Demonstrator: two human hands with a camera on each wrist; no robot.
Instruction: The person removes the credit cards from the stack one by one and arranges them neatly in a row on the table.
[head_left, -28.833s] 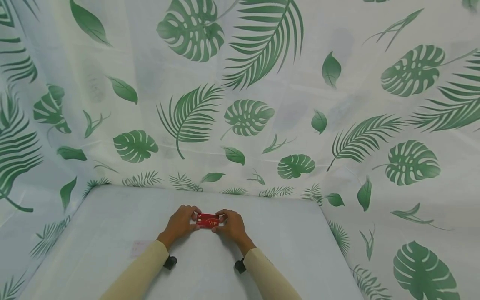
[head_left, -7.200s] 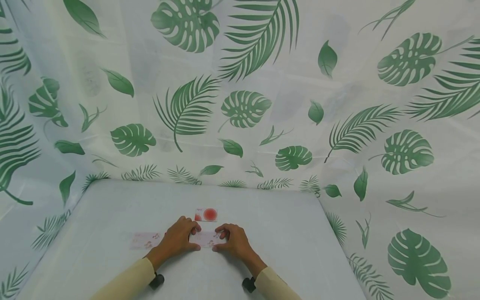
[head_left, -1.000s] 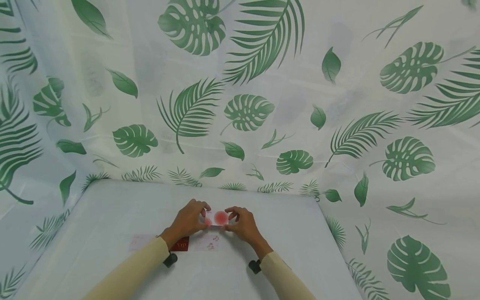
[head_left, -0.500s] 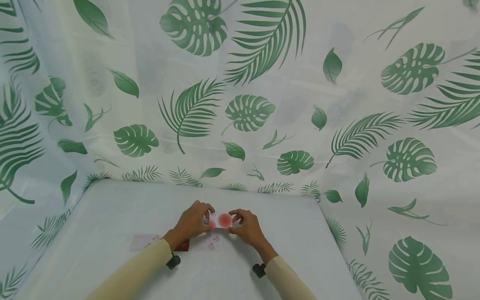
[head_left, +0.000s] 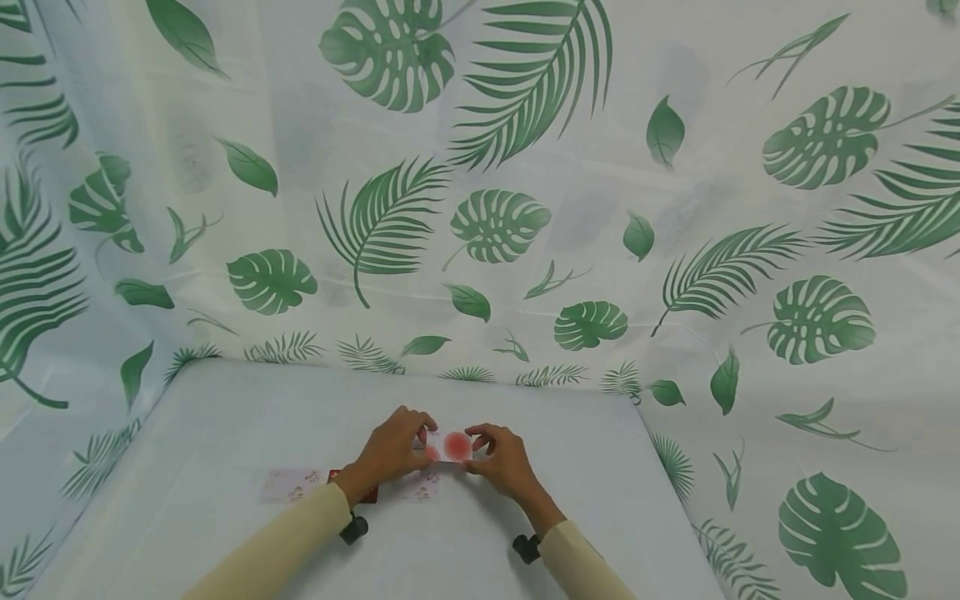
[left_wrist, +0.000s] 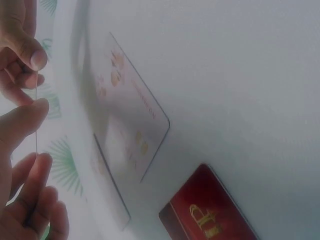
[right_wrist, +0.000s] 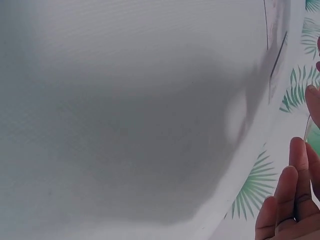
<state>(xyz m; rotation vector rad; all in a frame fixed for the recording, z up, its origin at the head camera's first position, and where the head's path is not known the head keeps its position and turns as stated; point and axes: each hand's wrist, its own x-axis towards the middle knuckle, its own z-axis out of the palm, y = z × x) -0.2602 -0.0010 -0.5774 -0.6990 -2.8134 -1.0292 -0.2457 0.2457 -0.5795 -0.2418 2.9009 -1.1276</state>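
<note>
Both hands hold up a small white card point(head_left: 456, 447) with a red circle and pink patches, pinched by its two short ends. My left hand point(head_left: 392, 446) grips the left end between thumb and fingers, and my right hand point(head_left: 510, 465) the right end. From the left wrist the card shows edge-on, as a thin line. Under the left forearm lies a partly covered red VIP card point(left_wrist: 207, 207), with a pale pink card point(left_wrist: 132, 95) close by. Beyond these, another card point(left_wrist: 111, 187) shows near the left hand; the hand mostly hides it from the head view.
A second pale pink card point(head_left: 288, 484) lies on the white table point(head_left: 225, 417), left of the red one. Leaf-printed curtains point(head_left: 495, 225) rise at the table's back and sides. A small black camera point(head_left: 527, 548) is strapped at the right wrist.
Over the last second both hands and the circle card have shifted right and slightly nearer. Earlier the hands held the red VIP card, then a pale pink card; both now lie on the table.
</note>
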